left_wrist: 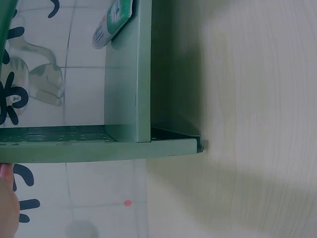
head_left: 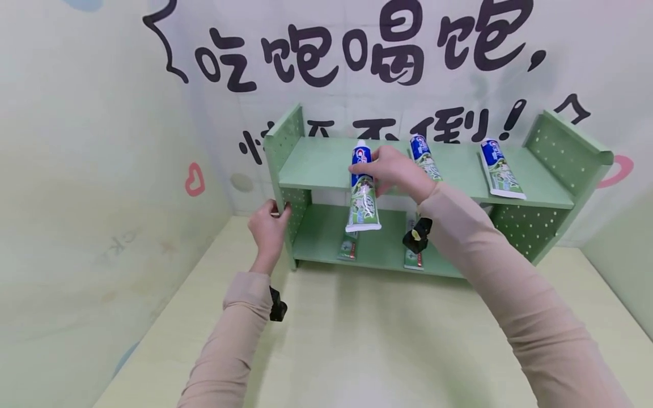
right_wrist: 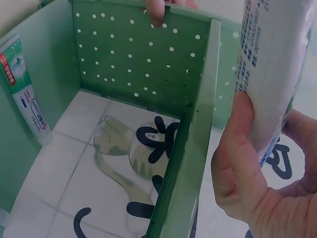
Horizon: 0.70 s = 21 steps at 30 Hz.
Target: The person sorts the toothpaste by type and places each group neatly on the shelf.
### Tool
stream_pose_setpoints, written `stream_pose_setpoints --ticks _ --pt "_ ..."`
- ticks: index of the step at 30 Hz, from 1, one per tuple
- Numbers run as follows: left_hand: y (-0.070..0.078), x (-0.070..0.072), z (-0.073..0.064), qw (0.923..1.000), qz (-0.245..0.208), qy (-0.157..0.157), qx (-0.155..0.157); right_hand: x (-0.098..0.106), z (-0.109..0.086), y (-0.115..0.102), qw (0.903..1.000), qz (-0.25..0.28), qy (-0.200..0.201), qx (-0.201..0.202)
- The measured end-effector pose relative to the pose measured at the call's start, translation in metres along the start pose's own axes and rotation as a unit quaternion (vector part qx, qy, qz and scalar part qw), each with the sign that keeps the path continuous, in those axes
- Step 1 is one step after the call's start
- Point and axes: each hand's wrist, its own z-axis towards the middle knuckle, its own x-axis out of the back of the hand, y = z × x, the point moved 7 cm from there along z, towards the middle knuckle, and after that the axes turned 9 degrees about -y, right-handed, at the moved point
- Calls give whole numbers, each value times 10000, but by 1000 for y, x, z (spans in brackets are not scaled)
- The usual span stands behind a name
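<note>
My right hand (head_left: 395, 170) grips a blue, green and white toothpaste tube (head_left: 363, 207) by its upper part, cap end up, in front of the top level of a green two-level shelf (head_left: 318, 164). In the right wrist view the tube's white printed back (right_wrist: 272, 64) faces the camera, between thumb and fingers. My left hand (head_left: 268, 226) holds the front edge of the shelf's left side panel (head_left: 287, 136). One of its fingertips shows over the dotted panel in the right wrist view. Only a sliver of the left hand (left_wrist: 7, 210) appears in the left wrist view.
Two similar tubes lie on the top level, a middle one (head_left: 424, 156) partly behind my right hand and one at the right (head_left: 502, 170). Green and white tubes (head_left: 348, 249) lie on the lower level. The shelf stands on a pale table (head_left: 326, 340) against a lettered wall (head_left: 357, 96).
</note>
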Motion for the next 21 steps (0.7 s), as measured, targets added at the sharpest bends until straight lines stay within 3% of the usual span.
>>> stream_pose_setpoints --ticks 8,21 --pt "2 3 -2 9999 14 60 -132 11 17 -15 9999 -48 123 83" --pt "3 3 -4 9997 88 53 -209 25 49 -20 9983 17 208 -551"
